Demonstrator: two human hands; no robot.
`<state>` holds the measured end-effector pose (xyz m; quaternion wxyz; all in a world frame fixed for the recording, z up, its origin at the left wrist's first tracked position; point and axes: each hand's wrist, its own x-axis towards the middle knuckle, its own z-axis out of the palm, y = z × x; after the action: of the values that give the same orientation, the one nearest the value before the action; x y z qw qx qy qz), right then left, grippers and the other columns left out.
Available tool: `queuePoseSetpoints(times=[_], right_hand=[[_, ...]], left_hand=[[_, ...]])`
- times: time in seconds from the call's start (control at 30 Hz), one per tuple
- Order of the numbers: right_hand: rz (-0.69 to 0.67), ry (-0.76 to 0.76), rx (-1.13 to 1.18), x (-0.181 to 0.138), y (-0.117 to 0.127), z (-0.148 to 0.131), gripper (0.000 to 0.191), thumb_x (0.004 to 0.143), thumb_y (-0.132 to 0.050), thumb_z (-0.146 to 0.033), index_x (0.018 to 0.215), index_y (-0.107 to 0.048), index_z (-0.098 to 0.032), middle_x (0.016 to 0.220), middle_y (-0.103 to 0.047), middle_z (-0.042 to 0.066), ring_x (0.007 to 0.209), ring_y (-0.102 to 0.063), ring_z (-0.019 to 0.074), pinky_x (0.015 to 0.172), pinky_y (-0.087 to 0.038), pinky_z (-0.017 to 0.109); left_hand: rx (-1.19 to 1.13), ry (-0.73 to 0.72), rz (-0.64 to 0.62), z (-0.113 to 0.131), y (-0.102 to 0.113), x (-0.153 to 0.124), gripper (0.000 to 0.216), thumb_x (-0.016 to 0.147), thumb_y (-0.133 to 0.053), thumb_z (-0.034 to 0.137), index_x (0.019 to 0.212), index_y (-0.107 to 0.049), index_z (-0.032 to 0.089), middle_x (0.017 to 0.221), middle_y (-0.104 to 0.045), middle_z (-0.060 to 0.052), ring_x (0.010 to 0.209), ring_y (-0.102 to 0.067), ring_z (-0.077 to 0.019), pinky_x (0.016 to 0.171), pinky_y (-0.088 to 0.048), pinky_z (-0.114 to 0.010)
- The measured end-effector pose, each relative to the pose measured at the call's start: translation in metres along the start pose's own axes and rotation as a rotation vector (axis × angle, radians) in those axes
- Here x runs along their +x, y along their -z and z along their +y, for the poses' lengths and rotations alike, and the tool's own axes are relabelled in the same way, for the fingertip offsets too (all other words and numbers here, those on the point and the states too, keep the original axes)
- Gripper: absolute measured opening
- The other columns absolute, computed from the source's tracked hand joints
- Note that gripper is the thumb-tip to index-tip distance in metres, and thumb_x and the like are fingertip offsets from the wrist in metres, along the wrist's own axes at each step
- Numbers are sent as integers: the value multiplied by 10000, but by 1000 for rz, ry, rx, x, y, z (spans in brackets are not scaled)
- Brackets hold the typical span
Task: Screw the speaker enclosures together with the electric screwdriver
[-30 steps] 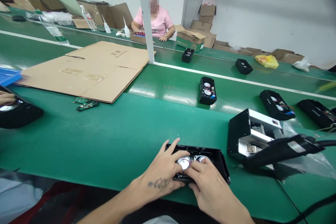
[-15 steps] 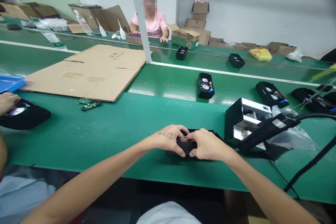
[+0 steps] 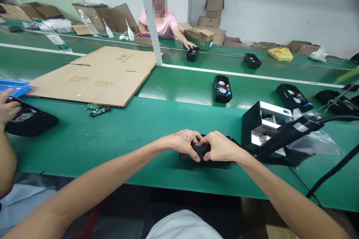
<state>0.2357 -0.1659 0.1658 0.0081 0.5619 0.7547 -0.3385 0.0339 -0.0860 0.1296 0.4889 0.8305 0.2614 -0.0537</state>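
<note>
A black speaker housing [image 3: 202, 154] lies on the green belt [image 3: 126, 134] right in front of me. My left hand [image 3: 183, 142] grips its left side with fingers curled over the top. My right hand [image 3: 221, 146] grips its right side the same way, thumbs meeting in the middle. Both hands cover most of the housing, so its inside is hidden.
A black and silver box [image 3: 265, 123] with a black handled tool [image 3: 288, 134] and cable lies to my right. More housings [image 3: 223, 89] ride the belt. A flat cardboard sheet [image 3: 95, 74] and a circuit board [image 3: 98, 109] lie left. A co-worker's hand [image 3: 8, 106] holds another housing; a person in pink reaches across.
My hands went from pressing on the open housing close to me to clasping it from both sides further out on the belt. The person in pink reached for a housing.
</note>
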Motion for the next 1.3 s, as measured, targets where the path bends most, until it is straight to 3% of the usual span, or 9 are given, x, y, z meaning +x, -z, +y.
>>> queuePoseSetpoints(times=[0.17, 0.23, 0.43, 0.6, 0.77, 0.97, 1.17, 1.3], right_hand=[[28, -12, -31, -4, -2, 0, 457, 725, -942, -351, 1158, -867, -223, 874, -811, 39, 784, -680, 242, 648, -344, 318], [40, -10, -23, -5, -4, 0, 469, 755, -928, -335, 1207, -860, -227, 923, -840, 48, 786, -698, 245, 661, -364, 320], [94, 19, 19, -6, -12, 5, 273, 789, -844, -287, 1059, -879, -275, 786, -773, -6, 669, -612, 193, 643, -367, 313], [86, 37, 41, -3, -11, 10, 219, 751, -818, -289, 963, -863, -261, 669, -672, -30, 563, -455, 152, 591, -343, 307], [80, 48, 39, 0, -11, 13, 223, 744, -815, -298, 959, -857, -252, 653, -670, -27, 547, -433, 149, 577, -334, 309], [132, 51, -4, 3, -19, 13, 282, 732, -834, -267, 1007, -898, -274, 646, -706, -3, 621, -585, 199, 628, -347, 330], [178, 76, -88, 2, -26, 13, 334, 742, -860, -247, 1072, -916, -248, 774, -829, 78, 781, -741, 317, 658, -389, 366], [215, 135, -139, -3, -38, 16, 351, 740, -867, -183, 1087, -899, -226, 815, -846, 79, 836, -777, 321, 820, -508, 411]], left_hand=[[-28, -4, -19, -2, 3, 1, 311, 688, -941, 515, 722, -818, 231, 1319, -721, 36, 949, -692, -165, 732, -466, -257], [-34, -7, -17, -2, 4, 1, 305, 695, -940, 512, 735, -824, 234, 1322, -720, 34, 950, -692, -164, 729, -464, -253], [-41, -13, -22, -2, 5, 1, 293, 706, -946, 509, 785, -842, 246, 1380, -726, 34, 1012, -708, -184, 753, -473, -251], [-46, -17, -38, -4, 6, 1, 292, 727, -938, 504, 770, -827, 237, 1376, -736, 27, 1012, -715, -187, 761, -486, -252], [-47, -25, -47, -5, 7, 1, 286, 741, -942, 496, 760, -828, 234, 1403, -718, 27, 1022, -714, -189, 758, -485, -263], [-48, -22, -34, -6, 6, 3, 221, 755, -962, 452, 799, -863, 260, 1404, -725, 42, 1071, -725, -194, 789, -500, -254], [-5, -41, -13, -8, 3, 2, 246, 763, -976, 482, 776, -870, 260, 1410, -744, 45, 1085, -750, -206, 771, -504, -261], [70, -87, 47, -8, -6, -3, 241, 802, -967, 458, 768, -856, 247, 1457, -728, 35, 1157, -743, -230, 828, -518, -285]])
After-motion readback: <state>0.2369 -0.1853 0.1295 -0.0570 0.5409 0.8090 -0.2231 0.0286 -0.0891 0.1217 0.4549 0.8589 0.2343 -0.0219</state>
